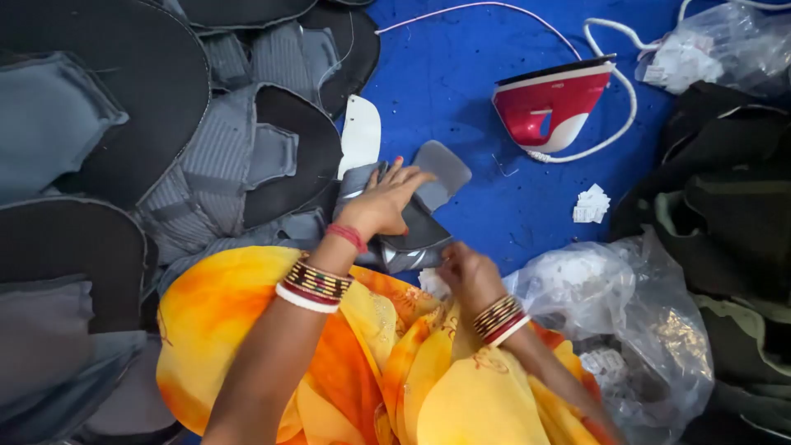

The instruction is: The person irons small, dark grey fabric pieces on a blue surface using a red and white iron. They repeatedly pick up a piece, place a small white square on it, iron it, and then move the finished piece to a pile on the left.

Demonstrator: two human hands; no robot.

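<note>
A grey fabric piece point(428, 185) with a rounded end is being pressed flat under the left hand point(386, 202), whose fingers are spread open and laid on the cloth rather than closed round it. The piece lies on the blue floor covering point(461, 82), just in front of the orange and yellow garment point(371, 354) worn by the person, and near the middle of the view. Its lower part shows a darker panel and a pale, shiny edge, and it appears to be folded or layered over itself. The right hand point(465, 276) is held low at the near edge of the same piece, with the fingers curled; whether anything small is pinched in it cannot be told. The step in hand is judged to be the smoothing or positioning of this one piece; the next move would call for the cloth to be kept flat and steady under the left hand while its near edge is handled by the right. To the left, a heap of similar grey and black cut pieces point(206, 148) is stacked, and a white curved piece point(361, 132) lies just beside the grey one. A red and white electric iron point(548, 107) stands well apart toward the far right, with its white cord point(614, 37) looped behind it. Clear plastic bags point(626, 313) holding small white tags are seen near the right hand.
</note>
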